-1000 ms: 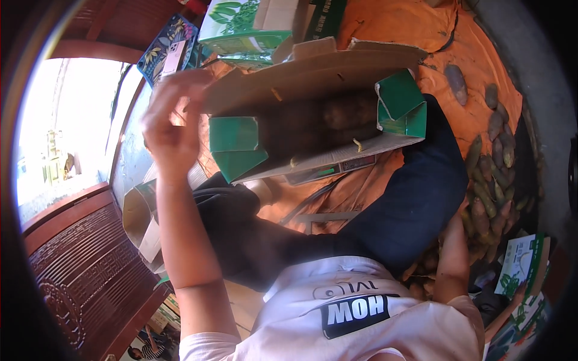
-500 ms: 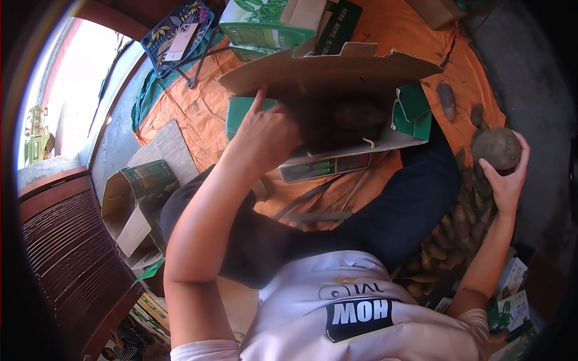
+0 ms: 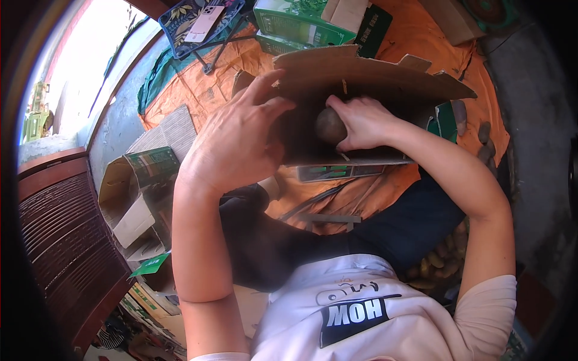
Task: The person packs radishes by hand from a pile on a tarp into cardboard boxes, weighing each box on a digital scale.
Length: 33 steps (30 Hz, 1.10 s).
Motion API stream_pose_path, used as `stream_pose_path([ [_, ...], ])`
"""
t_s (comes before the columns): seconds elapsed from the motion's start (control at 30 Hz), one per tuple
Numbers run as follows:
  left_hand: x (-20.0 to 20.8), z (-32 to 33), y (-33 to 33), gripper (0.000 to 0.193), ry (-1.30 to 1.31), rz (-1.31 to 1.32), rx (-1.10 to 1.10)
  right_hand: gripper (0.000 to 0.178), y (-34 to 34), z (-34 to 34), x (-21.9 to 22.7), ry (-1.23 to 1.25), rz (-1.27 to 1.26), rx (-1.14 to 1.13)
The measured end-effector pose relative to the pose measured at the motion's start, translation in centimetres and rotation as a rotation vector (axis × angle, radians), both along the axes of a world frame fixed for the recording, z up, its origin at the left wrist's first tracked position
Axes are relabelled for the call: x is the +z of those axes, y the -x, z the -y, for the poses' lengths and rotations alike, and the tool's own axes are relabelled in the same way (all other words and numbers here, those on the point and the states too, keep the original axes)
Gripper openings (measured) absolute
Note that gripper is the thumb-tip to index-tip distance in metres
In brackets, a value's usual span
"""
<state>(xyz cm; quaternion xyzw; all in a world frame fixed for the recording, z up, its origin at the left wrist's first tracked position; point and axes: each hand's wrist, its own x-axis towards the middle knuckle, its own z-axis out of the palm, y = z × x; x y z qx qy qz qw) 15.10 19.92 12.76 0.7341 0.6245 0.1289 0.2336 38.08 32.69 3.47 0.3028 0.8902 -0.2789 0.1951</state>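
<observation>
Gripped at the mouth of a box, leftward of the right palm: a round, dull-brown tuber (image 3: 330, 125)

Head view, looking down. Held in the bare right hand (image 3: 366, 123), thumb on the near side and fingers on the far side, with the tuber out beyond the palm toward the left. Rounded outline only, so impossible to tell which way any long axis points.

Placed within or just above the opening of a large brown corrugated-cardboard box with a green end flap (image 3: 355, 69). Too dark inside to tell the depth, or whether resting on anything.

Nearer of the two by far: the right hand, in direct contact with the tuber, with its bare forearm slanting across from the right. To the tuber's left, across a gap: the bare left hand (image 3: 235, 138), at the left end of the box. Fingers apart and loosely curled there, with nothing visible in the grasp; impossible to tell whether touching the cardboard.

Partly hidden beneath the near edge of the box, a flat scale with a lit green display (image 3: 328, 173). Under that, a crumpled orange tarp (image 3: 180, 96). Beyond the box to the right, well apart from the left hand, a few loose brown tubers (image 3: 484, 133). Farther up and left, a pink phone (image 3: 205, 24).
</observation>
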Motion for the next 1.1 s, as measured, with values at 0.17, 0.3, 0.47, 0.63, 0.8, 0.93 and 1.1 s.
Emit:
stream_pose_path([
  [0.17, 0.2, 0.3, 0.3, 0.063, 0.034, 0.025, 0.081, 0.090, 3.1, 0.9, -5.1, 0.041, 0.223, 0.122],
  [0.3, -0.2, 0.6, 0.5, 0.063, -0.017, 0.049, 0.059, 0.096, 2.9, 0.8, -6.2, 0.000, 0.341, 0.222],
  [0.47, 0.4, 0.3, 0.0, 0.066, 0.036, 0.026, 0.028, 0.086, -0.5, -1.2, -7.3, 0.123, 0.318, 0.148],
  [0.63, 0.3, 0.8, -0.2, 0.070, 0.046, 0.093, 0.043, 0.054, -3.4, -2.0, -1.3, 0.158, -0.123, -0.130],
  [0.8, 0.9, 0.2, -1.1, 0.073, 0.078, 0.113, 0.068, 0.030, -12.0, 0.3, 6.8, 0.070, -0.574, -0.426],
  [0.93, -0.4, 0.4, -1.7, 0.068, -0.171, -0.041, 0.016, 0.032, -22.2, 3.5, 9.1, -0.136, -0.913, -0.812],
  [1.1, -1.4, -1.5, -3.4, 0.053, -0.428, -0.134, -0.062, 0.056, -38.2, 8.1, 5.9, -0.302, -1.104, -1.426],
])
